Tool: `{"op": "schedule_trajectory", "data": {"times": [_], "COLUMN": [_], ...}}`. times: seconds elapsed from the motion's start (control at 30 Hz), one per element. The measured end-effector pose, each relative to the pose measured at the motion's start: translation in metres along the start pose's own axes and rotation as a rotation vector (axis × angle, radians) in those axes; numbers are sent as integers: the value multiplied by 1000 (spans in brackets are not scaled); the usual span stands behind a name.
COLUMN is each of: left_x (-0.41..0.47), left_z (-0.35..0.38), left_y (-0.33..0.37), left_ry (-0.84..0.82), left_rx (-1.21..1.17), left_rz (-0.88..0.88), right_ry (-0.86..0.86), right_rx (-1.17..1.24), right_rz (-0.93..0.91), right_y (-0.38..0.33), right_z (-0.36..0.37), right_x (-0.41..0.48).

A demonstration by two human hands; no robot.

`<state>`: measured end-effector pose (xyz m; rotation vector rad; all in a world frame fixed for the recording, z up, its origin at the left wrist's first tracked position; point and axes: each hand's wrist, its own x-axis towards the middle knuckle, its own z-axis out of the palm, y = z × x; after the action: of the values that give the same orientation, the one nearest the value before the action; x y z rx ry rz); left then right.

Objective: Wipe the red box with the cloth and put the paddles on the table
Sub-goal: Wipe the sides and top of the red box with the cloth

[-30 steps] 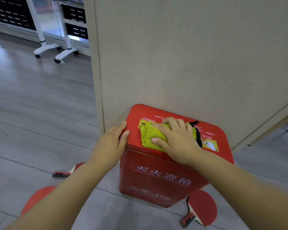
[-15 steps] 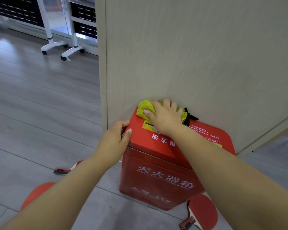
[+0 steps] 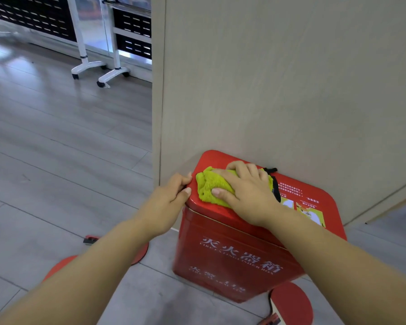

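Observation:
A red box (image 3: 232, 254) with white lettering stands on the floor against a beige panel. My right hand (image 3: 246, 193) holds a yellow-green cloth (image 3: 206, 184) pressed onto the left part of the lid, fingers curled over it. My left hand (image 3: 167, 202) grips the lid's left corner. Three red paddles lie on the floor. One paddle (image 3: 293, 303) is at the box's front right corner. Another paddle (image 3: 141, 252) lies left of the box, mostly hidden by my left arm. The third paddle (image 3: 59, 266) shows only as a red patch under that arm.
The beige panel (image 3: 279, 90) rises directly behind the box. Grey plank floor (image 3: 56, 148) stretches to the left. White wheeled stand feet (image 3: 89, 66) and dark perforated panels are at the far back left. No table is in view.
My right hand swept the cloth from the lid's middle to its far left corner, then drew it back toward me along the left side. My left hand kept its grip on the lid's corner.

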<state>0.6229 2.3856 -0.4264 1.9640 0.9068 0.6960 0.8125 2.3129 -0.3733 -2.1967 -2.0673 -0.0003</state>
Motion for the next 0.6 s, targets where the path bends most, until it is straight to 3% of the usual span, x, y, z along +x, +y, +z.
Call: {"op": "schedule_trajectory", "data": {"times": [0.33, 0.47, 0.6], "left_x": [0, -2, -9], "left_z": [0, 1, 2], "left_y": [-4, 2, 18], "left_ry": [-49, -58, -7], "left_rx": [-126, -103, 72], "left_rz": [-8, -25, -61], "right_ry": [43, 9, -25], "right_rx": [-53, -42, -12], "right_rz": [300, 296, 178], "right_y": [-13, -16, -27], "right_z": [8, 3, 0], "right_x": [78, 76, 59]}}
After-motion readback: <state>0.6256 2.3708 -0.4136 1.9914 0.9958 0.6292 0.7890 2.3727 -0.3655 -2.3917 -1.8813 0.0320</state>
